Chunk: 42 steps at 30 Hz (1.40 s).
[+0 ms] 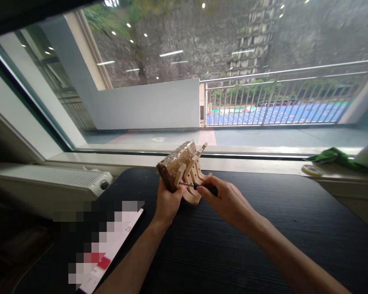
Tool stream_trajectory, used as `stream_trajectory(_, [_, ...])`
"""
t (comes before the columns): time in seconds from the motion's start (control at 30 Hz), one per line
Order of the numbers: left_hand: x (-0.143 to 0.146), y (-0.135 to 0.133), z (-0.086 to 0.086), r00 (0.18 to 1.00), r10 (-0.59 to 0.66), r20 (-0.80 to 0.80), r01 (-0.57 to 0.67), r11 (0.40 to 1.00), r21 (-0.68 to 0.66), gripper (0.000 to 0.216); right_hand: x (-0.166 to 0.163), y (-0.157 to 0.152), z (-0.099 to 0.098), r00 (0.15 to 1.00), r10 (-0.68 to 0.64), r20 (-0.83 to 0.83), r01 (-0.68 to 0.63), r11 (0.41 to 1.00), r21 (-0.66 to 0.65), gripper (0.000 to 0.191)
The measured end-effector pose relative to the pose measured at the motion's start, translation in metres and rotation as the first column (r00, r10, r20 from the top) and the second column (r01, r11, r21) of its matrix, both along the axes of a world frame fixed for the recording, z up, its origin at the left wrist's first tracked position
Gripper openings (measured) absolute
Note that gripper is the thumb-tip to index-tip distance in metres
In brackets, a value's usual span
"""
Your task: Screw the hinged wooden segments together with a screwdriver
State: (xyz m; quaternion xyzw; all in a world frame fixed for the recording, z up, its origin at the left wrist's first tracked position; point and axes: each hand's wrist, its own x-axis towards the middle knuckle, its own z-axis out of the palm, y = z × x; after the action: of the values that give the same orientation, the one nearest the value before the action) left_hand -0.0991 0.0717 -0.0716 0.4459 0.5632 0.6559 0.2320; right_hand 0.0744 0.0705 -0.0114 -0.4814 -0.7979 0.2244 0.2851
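My left hand [168,201] is closed around a brown, shiny block-like piece [178,160], which is held tilted above the dark table. Against its right side sits a pale wooden frame [192,173] with curved slats and small holes. My right hand [218,191] grips a screwdriver [211,189] by its black handle. The thin metal shaft points left, and its tip meets the wooden frame close to my left thumb. Whether a screw sits under the tip is too small to tell. My left fingers behind the block are hidden.
A black wood-grain table [245,228] spreads beneath my hands. A partly blurred white and red printed sheet [122,234] lies at its left. Beyond are a radiator [49,179], a windowsill with a green cloth [334,159] and a roll of tape [312,170], and window glass.
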Motion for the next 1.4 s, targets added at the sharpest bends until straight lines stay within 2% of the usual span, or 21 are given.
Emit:
stream_trajectory(0.13, [0.002, 0.000, 0.001, 0.999, -0.001, 0.032, 0.001, 1.000, 0.011, 0.051, 0.004, -0.002, 0.005, 0.993, 0.103, 0.063, -0.113, 0.976, 0.187, 0.020])
stream_trajectory(0.2, [0.003, -0.002, 0.003, 1.000, 0.010, 0.009, -0.010, 1.000, 0.004, 0.049, 0.004, -0.001, 0.003, 0.993, 0.076, 0.086, -0.094, 0.966, 0.240, 0.017])
stream_trajectory(0.33, [0.003, -0.004, 0.006, 0.999, 0.022, -0.026, -0.023, 1.000, -0.019, 0.047, -0.001, 0.001, -0.004, 0.997, -0.051, 0.057, 0.045, 0.994, 0.098, 0.029])
stream_trajectory(0.4, [0.003, -0.004, 0.005, 1.000, 0.009, -0.020, -0.009, 1.000, -0.025, 0.048, -0.002, 0.001, -0.004, 0.996, -0.061, 0.069, 0.058, 0.997, 0.045, 0.035])
stream_trajectory(0.47, [0.003, -0.003, 0.004, 1.000, 0.000, -0.007, 0.000, 1.000, -0.026, 0.048, 0.000, 0.001, -0.001, 0.994, -0.042, 0.096, 0.039, 0.999, 0.034, 0.032])
stream_trajectory(0.53, [0.003, -0.002, 0.002, 1.000, 0.001, 0.000, -0.001, 1.000, -0.027, 0.048, 0.002, 0.000, 0.002, 0.995, 0.006, 0.100, -0.011, 0.998, 0.059, 0.022])
stream_trajectory(0.63, [0.004, -0.002, 0.002, 1.000, 0.002, -0.012, -0.002, 1.000, -0.019, 0.048, 0.003, -0.003, 0.004, 0.993, 0.091, 0.070, -0.102, 0.978, 0.180, 0.021])
stream_trajectory(0.7, [0.004, -0.003, 0.003, 1.000, 0.003, -0.022, -0.004, 1.000, -0.015, 0.047, 0.000, -0.004, 0.002, 0.996, 0.074, 0.050, -0.084, 0.973, 0.216, 0.019])
stream_trajectory(0.83, [0.004, -0.003, 0.004, 1.000, 0.012, -0.013, -0.012, 1.000, -0.023, 0.047, -0.007, -0.004, -0.002, 0.998, -0.057, 0.004, 0.057, 0.997, 0.056, 0.029])
stream_trajectory(0.93, [0.003, -0.002, 0.003, 1.000, 0.005, -0.002, -0.005, 1.000, -0.025, 0.047, -0.005, -0.004, -0.001, 0.998, -0.058, 0.035, 0.059, 0.998, -0.017, 0.036])
stream_trajectory(1.0, [0.003, -0.002, 0.002, 1.000, -0.001, 0.011, 0.001, 1.000, -0.028, 0.047, -0.003, -0.005, 0.002, 0.999, 0.001, 0.052, -0.001, 1.000, 0.008, 0.028])
stream_trajectory(1.07, [0.003, -0.002, 0.002, 1.000, 0.001, 0.014, 0.000, 1.000, -0.024, 0.048, -0.002, -0.006, 0.005, 0.997, 0.074, 0.038, -0.077, 0.993, 0.089, 0.024])
stream_trajectory(1.17, [0.004, -0.002, 0.003, 1.000, 0.004, 0.016, -0.004, 1.000, -0.010, 0.048, -0.006, -0.005, 0.004, 0.998, 0.056, 0.013, -0.057, 0.989, 0.138, 0.023])
stream_trajectory(1.3, [0.006, -0.003, 0.003, 0.979, -0.071, 0.190, 0.077, 0.997, -0.027, 0.047, -0.006, 0.003, 0.000, 1.000, -0.016, -0.016, 0.016, 0.999, -0.031, 0.036])
stream_trajectory(1.4, [0.005, -0.003, 0.004, 0.930, -0.116, 0.348, 0.138, 0.990, -0.041, 0.046, 0.004, 0.007, 0.004, 0.998, -0.037, -0.046, 0.036, 0.999, -0.019, 0.038])
